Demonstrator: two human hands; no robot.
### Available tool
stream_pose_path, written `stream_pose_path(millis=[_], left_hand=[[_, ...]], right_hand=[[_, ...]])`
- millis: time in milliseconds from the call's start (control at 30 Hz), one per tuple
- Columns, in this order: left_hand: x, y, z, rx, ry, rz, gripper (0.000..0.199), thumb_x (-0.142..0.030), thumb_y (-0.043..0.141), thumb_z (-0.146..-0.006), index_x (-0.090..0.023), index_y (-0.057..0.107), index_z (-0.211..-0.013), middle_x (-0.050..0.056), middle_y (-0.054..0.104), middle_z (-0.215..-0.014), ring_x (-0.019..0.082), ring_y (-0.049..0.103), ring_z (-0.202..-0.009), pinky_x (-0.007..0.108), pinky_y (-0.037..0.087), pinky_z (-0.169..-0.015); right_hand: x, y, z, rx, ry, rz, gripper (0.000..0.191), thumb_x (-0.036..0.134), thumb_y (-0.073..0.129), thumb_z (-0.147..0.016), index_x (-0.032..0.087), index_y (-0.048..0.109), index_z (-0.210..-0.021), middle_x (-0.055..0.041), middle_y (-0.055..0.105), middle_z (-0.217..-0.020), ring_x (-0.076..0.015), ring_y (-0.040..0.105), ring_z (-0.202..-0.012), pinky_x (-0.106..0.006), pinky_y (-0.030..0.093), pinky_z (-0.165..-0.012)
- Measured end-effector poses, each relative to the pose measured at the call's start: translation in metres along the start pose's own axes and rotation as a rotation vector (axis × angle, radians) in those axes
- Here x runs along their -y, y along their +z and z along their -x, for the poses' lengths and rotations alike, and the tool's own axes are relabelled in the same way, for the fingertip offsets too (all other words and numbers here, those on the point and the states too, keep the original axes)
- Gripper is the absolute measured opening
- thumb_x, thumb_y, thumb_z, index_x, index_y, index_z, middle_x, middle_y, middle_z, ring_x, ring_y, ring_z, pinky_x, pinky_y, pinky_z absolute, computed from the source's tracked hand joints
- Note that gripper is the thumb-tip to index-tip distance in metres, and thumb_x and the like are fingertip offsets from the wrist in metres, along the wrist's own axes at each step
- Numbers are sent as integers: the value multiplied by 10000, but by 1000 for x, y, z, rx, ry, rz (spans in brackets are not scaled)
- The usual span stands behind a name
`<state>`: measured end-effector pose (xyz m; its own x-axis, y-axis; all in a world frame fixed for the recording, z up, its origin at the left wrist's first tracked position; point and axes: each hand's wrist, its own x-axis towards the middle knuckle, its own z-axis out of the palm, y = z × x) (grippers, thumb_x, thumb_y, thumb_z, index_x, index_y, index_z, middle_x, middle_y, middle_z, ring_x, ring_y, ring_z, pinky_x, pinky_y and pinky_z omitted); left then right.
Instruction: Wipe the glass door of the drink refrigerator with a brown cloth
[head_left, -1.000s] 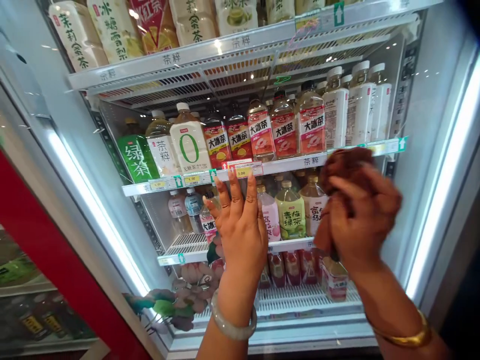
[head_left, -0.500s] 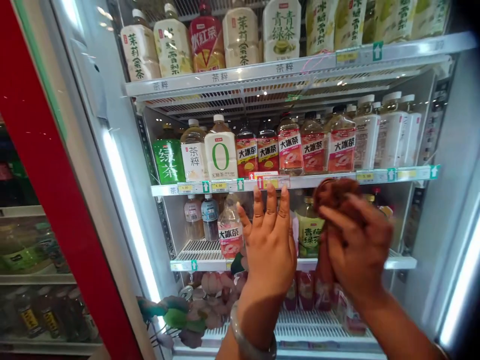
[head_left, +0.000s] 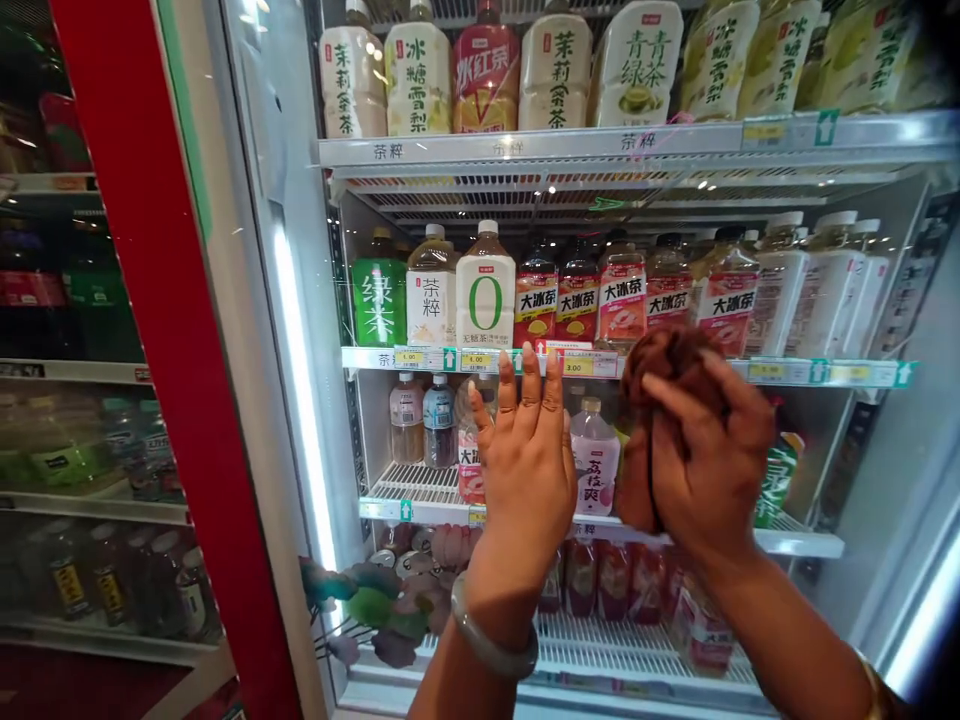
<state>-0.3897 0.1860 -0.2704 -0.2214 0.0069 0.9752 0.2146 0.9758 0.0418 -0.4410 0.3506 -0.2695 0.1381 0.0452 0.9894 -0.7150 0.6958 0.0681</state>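
Shifted leftward, the right hand (head_left: 712, 460) grips brown cloth (head_left: 636, 480) while the splayed, empty left hand (head_left: 529, 490) could smudge the glass (head_left: 604, 204) by touching.

Left hand (head_left: 529, 470) raised, fingers spread; right curled.

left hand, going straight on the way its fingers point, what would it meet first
In the picture, the left hand would meet the price strip at its fingertips, but reflections hint at clear glass nearer; depth is unclear.
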Motion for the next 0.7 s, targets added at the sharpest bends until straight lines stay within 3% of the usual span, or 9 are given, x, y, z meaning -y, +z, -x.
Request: stream_pose_path(millis=[67, 133, 200, 300, 400, 500, 600, 667, 700], left_hand=[[1, -1, 1, 17, -1, 15, 748, -192, 477, -1047, -272, 102, -1690, 49, 194, -1754, 247, 56, -1651, 591, -46, -1345], [3, -3, 2, 22, -12, 33, 763, -175, 465, -1047, -274, 67, -1690, 55, 155, -1756, 250, 50, -1650, 594, 2, -1351], [7, -6, 3, 25, -18, 43, 785, -154, 460, -1042, -267, 30, -1690, 61, 117, -1760, 248, 43, -1648, 575, 65, -1360], [10, -10, 2, 52, -6, 38, 782, -167, 475, -1040, -271, 54, -1691, 49, 109, -1766, 259, 26, -1649, 578, 108, -1358], [8, -12, 1, 66, -11, 39, 747, -187, 488, -1039, -291, 135, -1689, 36, 112, -1771, 277, 10, -1651, 615, 94, -1349], [3, -11, 1, 67, -39, 45, 714, -190, 489, -1042, -316, 193, -1680, 26, 88, -1780, 296, -21, -1652, 663, 56, -1333], [0, -9, 1, 65, -55, 49, 716, -182, 494, -1039, -313, 203, -1680, 36, 71, -1782, 312, -34, -1651, 680, 34, -1326], [0, -8, 1, 67, -53, 48, 748, -160, 497, -1029, -302, 169, -1687, 45, 57, -1780, 307, -41, -1650, 664, 34, -1332], [1, -7, 2, 66, -50, 42, 761, -156, 500, -1026, -302, 156, -1688, 45, 46, -1778, 304, -49, -1650, 659, 33, -1333]], right_hand=[[15, 14, -16, -52, 41, -14, 423, 188, 662, -962, 320, 675, -1364, -94, 540, -1538, -331, 513, -1447, -609, 421, -1211], [34, 23, -17, 25, -51, -48, 440, 216, 660, -967, 323, 651, -1393, -90, 554, -1528, -331, 481, -1478, -589, 432, -1217], [43, 19, 0, 147, -153, -83, 476, 212, 647, -970, 331, 617, -1431, -80, 572, -1510, -324, 446, -1511, -560, 447, -1223], [21, -2, 29, 223, -197, -67, 541, 148, 647, -948, 375, 611, -1437, -48, 589, -1490, -321, 472, -1499, -561, 458, -1218], [-15, -12, 24, -20, -64, 37, 518, 224, 769, -868, 347, 694, -1366, -85, 550, -1533, -386, 550, -1412, -605, 470, -1176], [-12, 2, -7, -201, 151, 44, 463, 269, 718, -921, 254, 681, -1382, -156, 551, -1516, -375, 553, -1401, -587, 485, -1153], [19, 17, -18, 22, -32, -55, 460, 205, 653, -957, 289, 631, -1408, -112, 544, -1537, -344, 488, -1479, -595, 423, -1225], [29, 14, -6, 198, -195, -136, 512, 183, 611, -972, 348, 581, -1456, -53, 546, -1555, -323, 404, -1547, -573, 428, -1241], [25, 9, 4, 192, -209, -153, 534, 205, 616, -972, 338, 560, -1486, -58, 546, -1558, -331, 403, -1546, -579, 431, -1240]])
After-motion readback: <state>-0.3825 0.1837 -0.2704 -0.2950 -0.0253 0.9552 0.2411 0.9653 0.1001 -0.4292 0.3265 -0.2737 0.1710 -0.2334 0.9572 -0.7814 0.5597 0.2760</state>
